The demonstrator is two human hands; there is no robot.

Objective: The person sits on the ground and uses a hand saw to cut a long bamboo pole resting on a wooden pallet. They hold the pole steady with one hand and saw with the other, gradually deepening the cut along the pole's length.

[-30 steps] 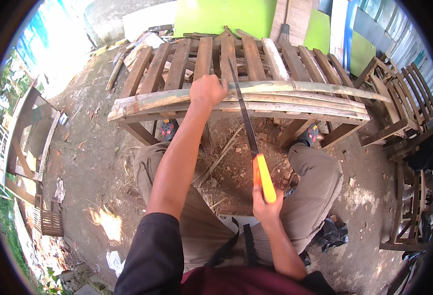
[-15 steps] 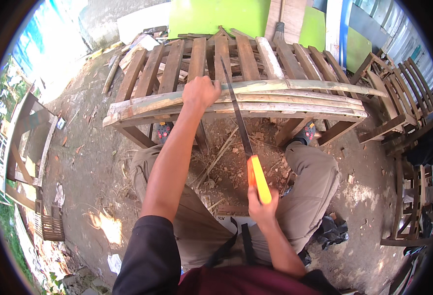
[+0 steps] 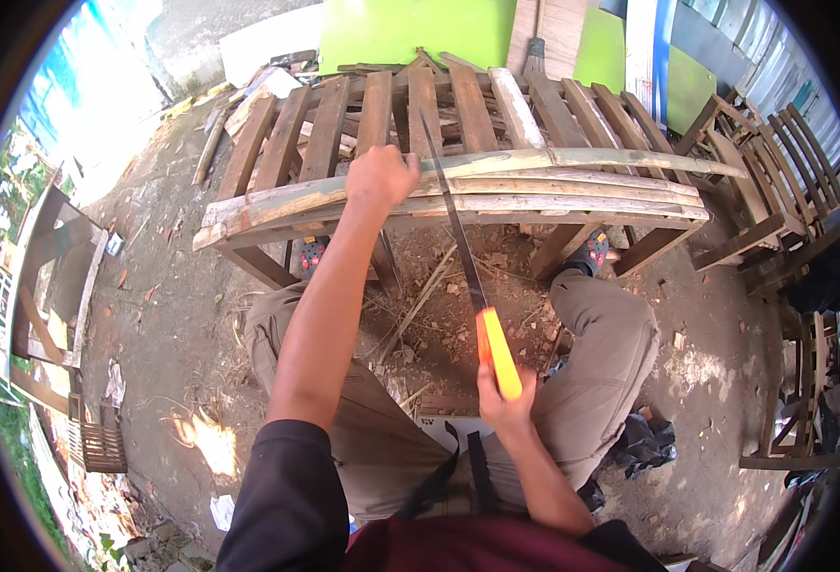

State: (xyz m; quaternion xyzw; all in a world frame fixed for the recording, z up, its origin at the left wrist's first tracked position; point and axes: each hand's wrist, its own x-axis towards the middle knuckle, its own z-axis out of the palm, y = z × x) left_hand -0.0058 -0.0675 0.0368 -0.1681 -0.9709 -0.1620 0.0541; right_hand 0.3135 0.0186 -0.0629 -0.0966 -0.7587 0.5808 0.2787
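A long bent wooden strip (image 3: 573, 164) lies across the front rail of a slatted wooden frame (image 3: 458, 110) before me. My left hand (image 3: 380, 178) presses down on that strip, fingers wrapped over its top. My right hand (image 3: 504, 405) grips the yellow handle of a long handsaw (image 3: 458, 229). The saw's dark blade runs up from the handle and crosses the strip just right of my left hand. My knees sit on either side of a patch of wood shavings.
Wood chips and offcuts (image 3: 430, 305) litter the dirt floor between my legs. Stacked wooden chair frames (image 3: 773, 181) stand at the right. Green panels (image 3: 410, 33) lean at the back. A small wooden crate (image 3: 101, 448) sits at lower left.
The saw has been drawn back toward me along the cut, and my right hand with the yellow handle sits a little lower. My left hand stays on the strip.
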